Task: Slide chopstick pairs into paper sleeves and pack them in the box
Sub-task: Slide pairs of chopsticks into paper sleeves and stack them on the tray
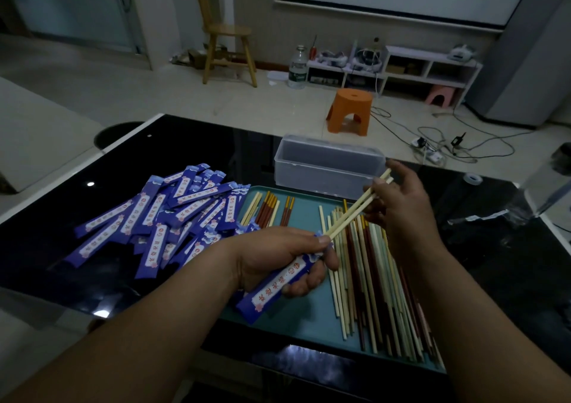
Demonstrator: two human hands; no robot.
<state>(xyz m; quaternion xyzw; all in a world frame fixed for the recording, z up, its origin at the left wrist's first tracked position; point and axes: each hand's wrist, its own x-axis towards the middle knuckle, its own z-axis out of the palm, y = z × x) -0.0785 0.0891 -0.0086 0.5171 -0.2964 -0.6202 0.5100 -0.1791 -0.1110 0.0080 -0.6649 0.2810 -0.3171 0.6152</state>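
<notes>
Over the tray (pixel 302 325), my left hand (pixel 278 257) grips a purple sleeve (pixel 278 285) while my right hand (pixel 398 205) pinches a pale chopstick pair (pixel 355 208), tips at the sleeve's mouth. The box (pixel 327 167) sits just beyond the tray. If the tips splay, one could ride outside and crumple the paper.

Glossy black glass table with a pale edge (pixel 191 143). Sitting right on it: messy heap of blue printed paper sleeves (pixel 160 214) on the left, flat teal plastic tray (pixel 306 214) just beside them, clear rectangular plastic box (pixel 327 167) just behind the tray, small roll of clear tape (pixel 472 179) way off right.
</notes>
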